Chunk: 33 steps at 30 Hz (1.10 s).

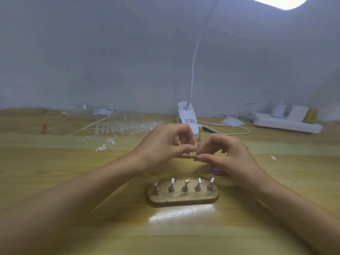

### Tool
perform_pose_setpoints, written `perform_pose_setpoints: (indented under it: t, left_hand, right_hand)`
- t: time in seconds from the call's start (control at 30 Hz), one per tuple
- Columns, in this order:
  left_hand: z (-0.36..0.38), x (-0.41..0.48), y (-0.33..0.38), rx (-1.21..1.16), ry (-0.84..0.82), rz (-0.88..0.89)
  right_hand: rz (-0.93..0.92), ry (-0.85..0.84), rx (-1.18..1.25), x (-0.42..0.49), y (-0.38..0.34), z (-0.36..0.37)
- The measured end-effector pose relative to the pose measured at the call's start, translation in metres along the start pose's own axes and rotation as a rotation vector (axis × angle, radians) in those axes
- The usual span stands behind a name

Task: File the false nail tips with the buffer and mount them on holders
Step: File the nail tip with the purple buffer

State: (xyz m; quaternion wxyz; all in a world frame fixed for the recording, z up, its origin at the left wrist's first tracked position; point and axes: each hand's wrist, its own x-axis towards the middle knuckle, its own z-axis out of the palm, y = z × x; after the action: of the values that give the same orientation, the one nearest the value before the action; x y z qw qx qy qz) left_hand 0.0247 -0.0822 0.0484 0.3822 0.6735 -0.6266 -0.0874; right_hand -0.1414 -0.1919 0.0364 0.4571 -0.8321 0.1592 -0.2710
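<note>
**A:** What is kept at the bench's (73, 181) far left edge?

**B:** Clear racks (119, 127) of unused tips are spread there, thin and glassy. They are judged to be left within reach so the next piece can be drawn.

**A:** And at the middle?

**B:** The left hand (165, 142) is raised above the bench, its fingers curled and pinched on a small transparent nail tip (191, 153). It is met by the right hand (226, 153), whose thumb and forefinger are closed narrowly on the end of a flat tan strip (184, 157) (judged to be the buffer, though its grit is lost in blur). The two are brought together, it seems, so the tip's edge can be steadied against the strip.

**A:** Where is it meant to go?

**B:** Toward the near edge an oval wooden stand (184, 199) is set, carrying five slim metal-looking holders (172, 188). Each upright peg is topped by a tip, and some of the tips are glittered.

**A:** Further right?

**B:** A white power strip (287, 122) is placed at the far right edge.
</note>
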Motion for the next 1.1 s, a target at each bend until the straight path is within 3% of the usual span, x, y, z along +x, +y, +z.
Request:
perform_pose_setpoints:
  t: [0.33, 0.63, 0.73, 0.83, 0.9, 1.0, 1.1]
  left_hand:
    - [-0.014, -0.005, 0.009, 0.137, 0.019, 0.226]
    - [-0.02, -0.009, 0.016, 0.792, 0.252, 0.767]
    - [-0.017, -0.014, 0.021, 0.636, 0.259, 0.566]
    - [-0.012, -0.016, 0.03, 0.138, 0.166, 0.083]
    - [-0.014, -0.013, 0.033, -0.009, 0.054, -0.139]
    - [-0.017, -0.011, 0.033, -0.143, -0.055, -0.286]
    - [-0.016, -0.013, 0.029, -0.349, 0.009, -0.333]
  right_hand:
    - [0.229, 0.012, 0.132, -0.003, -0.018, -0.001]
    - [0.25, 0.021, 0.212, -0.006, -0.017, -0.001]
    - [0.104, 0.14, 0.135, -0.009, -0.017, 0.002]
    - [-0.34, 0.265, -0.301, -0.009, -0.015, 0.001]
    - [-0.531, 0.304, -0.543, -0.008, -0.014, -0.001]
    - [-0.643, 0.303, -0.676, -0.008, -0.011, 0.001]
    - [-0.631, 0.271, -0.634, -0.009, -0.007, 0.006]
